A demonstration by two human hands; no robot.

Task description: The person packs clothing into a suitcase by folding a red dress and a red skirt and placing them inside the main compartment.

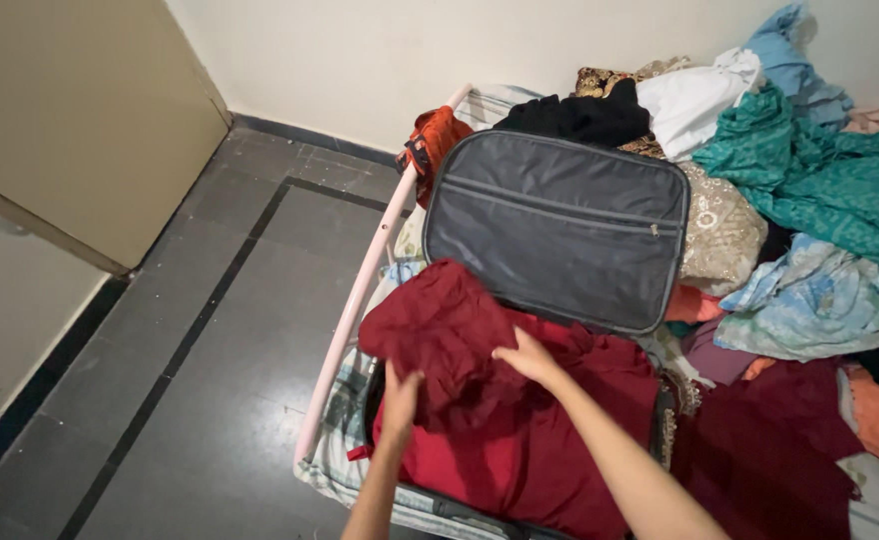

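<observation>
A dark red garment (460, 330) lies bunched in an open suitcase on a bed. The suitcase's grey lid (560, 225) stands raised behind it, with two zip lines across it. My left hand (400, 398) presses on the near left part of the red cloth, fingers closed into its folds. My right hand (528, 357) lies flat on the cloth's middle, fingers spread toward the lid. More red fabric (560, 440) fills the case under both forearms.
Loose clothes are heaped on the bed to the right: teal (820, 180), white (695, 100), black (585, 118), pale blue print (810, 300), maroon (770, 440). A pink bed rail (355, 300) edges the left side. Dark grey tiled floor (210, 350) and a beige door (70, 120) lie left.
</observation>
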